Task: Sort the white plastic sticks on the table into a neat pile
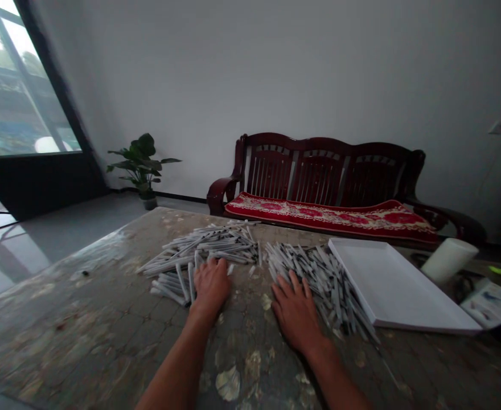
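Two heaps of slim whitish tubes, like pen barrels, lie on the patterned table. My left hand (212,282) is at the near edge of the left heap (216,242), its fingers curled onto tubes; the fingertips are partly hidden. A few tubes tilt up beside those fingers. My right hand (296,313) lies palm down at the near left edge of the right heap (319,273). Its fingers are spread, the tips touching or close to the tubes. Some tubes show dark parts. A narrow gap with small loose pieces separates the heaps.
A shallow white tray (404,285) stands right of the right heap. Beyond it are a white roll (449,261) and a printed packet (492,304). A small dark bit (85,273) lies on the table (105,330) at left. A wooden bench (319,171) stands behind.
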Action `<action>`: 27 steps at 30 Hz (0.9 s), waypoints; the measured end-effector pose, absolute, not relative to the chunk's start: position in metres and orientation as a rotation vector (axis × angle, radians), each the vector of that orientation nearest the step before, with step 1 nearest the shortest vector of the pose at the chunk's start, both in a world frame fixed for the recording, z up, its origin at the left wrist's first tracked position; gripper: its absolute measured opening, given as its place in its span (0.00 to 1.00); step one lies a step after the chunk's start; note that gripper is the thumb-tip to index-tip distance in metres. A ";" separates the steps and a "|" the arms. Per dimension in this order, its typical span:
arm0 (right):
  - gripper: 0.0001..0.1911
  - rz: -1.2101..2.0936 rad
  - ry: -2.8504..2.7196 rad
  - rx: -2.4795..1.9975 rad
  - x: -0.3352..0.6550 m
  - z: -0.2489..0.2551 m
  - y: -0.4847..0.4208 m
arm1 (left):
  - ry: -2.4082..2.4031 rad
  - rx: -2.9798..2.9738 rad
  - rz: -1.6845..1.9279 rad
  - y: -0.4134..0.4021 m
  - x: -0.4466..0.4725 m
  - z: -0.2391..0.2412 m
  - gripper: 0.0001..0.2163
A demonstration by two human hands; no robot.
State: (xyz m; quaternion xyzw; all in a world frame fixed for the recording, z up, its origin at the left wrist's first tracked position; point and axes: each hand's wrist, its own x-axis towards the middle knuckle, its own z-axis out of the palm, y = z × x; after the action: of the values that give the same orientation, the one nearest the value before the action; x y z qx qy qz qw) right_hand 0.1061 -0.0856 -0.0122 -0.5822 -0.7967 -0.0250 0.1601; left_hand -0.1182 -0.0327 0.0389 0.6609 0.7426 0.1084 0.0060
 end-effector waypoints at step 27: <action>0.24 -0.106 -2.133 -1.665 0.129 -0.013 -0.075 | 1.031 0.809 1.362 -0.011 0.000 -0.006 0.16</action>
State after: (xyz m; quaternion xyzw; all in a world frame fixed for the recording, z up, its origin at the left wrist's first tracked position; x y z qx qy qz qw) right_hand 0.1293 -0.0750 -0.0127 -0.6004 -0.7692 -0.0383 0.2153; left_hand 0.0004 -0.0114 -0.0061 0.3468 0.4421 0.5842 0.5857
